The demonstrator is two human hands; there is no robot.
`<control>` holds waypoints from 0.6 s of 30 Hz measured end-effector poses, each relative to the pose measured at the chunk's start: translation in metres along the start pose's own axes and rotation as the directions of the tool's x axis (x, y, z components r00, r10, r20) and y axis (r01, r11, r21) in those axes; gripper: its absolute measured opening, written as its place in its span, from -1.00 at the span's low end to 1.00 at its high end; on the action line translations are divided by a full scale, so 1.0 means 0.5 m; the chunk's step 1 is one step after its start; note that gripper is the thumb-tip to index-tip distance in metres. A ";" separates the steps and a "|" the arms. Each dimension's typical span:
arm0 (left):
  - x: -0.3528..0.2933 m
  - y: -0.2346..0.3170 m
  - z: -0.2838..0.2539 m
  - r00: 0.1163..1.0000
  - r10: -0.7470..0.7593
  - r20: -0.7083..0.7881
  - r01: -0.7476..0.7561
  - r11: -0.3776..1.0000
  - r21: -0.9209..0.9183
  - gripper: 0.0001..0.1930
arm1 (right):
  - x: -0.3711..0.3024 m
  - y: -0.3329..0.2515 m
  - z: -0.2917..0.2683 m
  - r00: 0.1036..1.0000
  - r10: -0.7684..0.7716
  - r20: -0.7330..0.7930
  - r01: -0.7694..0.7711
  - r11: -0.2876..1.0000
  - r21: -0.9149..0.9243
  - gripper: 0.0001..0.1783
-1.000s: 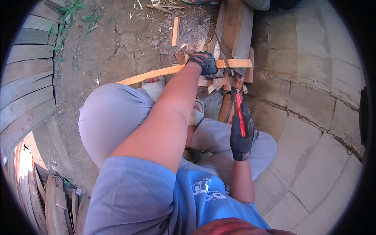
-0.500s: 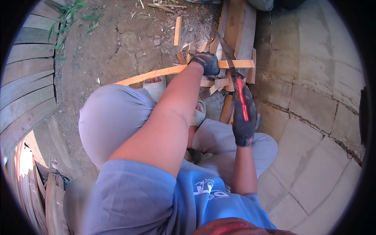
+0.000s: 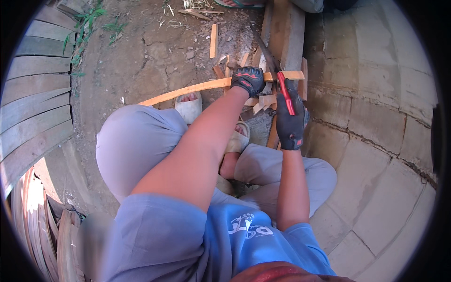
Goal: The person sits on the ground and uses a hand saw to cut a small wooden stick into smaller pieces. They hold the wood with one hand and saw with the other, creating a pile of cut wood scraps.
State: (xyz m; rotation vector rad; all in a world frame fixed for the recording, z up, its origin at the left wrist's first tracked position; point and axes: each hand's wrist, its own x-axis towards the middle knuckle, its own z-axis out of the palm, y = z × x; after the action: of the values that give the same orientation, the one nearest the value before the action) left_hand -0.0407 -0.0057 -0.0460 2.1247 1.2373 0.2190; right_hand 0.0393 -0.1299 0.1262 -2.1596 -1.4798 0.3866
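My left hand [image 3: 248, 81], in a black glove with red marks, is closed on a long, narrow wooden strip [image 3: 192, 88]. The strip runs from beside my left knee, across a wooden beam, to its end on the right. In my right hand [image 3: 290, 120], also gloved in black, is the red handle of a hand saw [image 3: 285, 91]. Its dark blade slants away to the upper left and crosses the strip near the right end, just right of my left hand. How deep the teeth sit in the wood is too small to tell.
The wooden beam [image 3: 282, 33] extends away from me beside a block wall [image 3: 376, 113]. Short wood offcuts [image 3: 267, 99] lie around its near end, close to my sandalled feet. Another wood piece [image 3: 213, 41] lies on the dirt. A person's foot [image 3: 237, 3] shows at the top edge.
My right hand has pushed the saw forward, away from me, along its blade line. My left hand has shifted slightly to the right and still grips the wooden strip.
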 end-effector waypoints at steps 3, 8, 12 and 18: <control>0.010 0.005 -0.010 1.000 0.006 0.030 -0.006 1.000 -0.024 -0.69 | -0.023 -0.005 -0.003 0.998 0.049 0.040 -0.047 0.997 -0.058 -0.52; 0.000 -0.009 0.005 1.000 0.012 0.023 -0.012 1.000 0.012 -0.68 | -0.156 -0.036 -0.107 0.998 0.022 0.065 -0.014 0.992 -0.125 -0.52; 0.006 0.002 -0.015 0.997 0.004 0.076 -0.004 1.000 -0.004 -0.66 | -0.322 -0.094 -0.243 0.990 0.117 0.074 -0.099 0.971 -0.220 -0.53; 0.005 0.001 -0.012 0.997 -0.021 0.074 0.025 0.998 -0.054 -0.64 | -0.360 -0.111 -0.275 0.976 0.173 0.135 -0.145 0.970 -0.195 -0.50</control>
State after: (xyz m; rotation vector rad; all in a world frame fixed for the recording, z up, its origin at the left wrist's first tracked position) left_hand -0.0416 -0.0010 -0.0414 2.0521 1.1997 0.1614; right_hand -0.0041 -0.3130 0.2644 -2.4543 -1.4764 0.4969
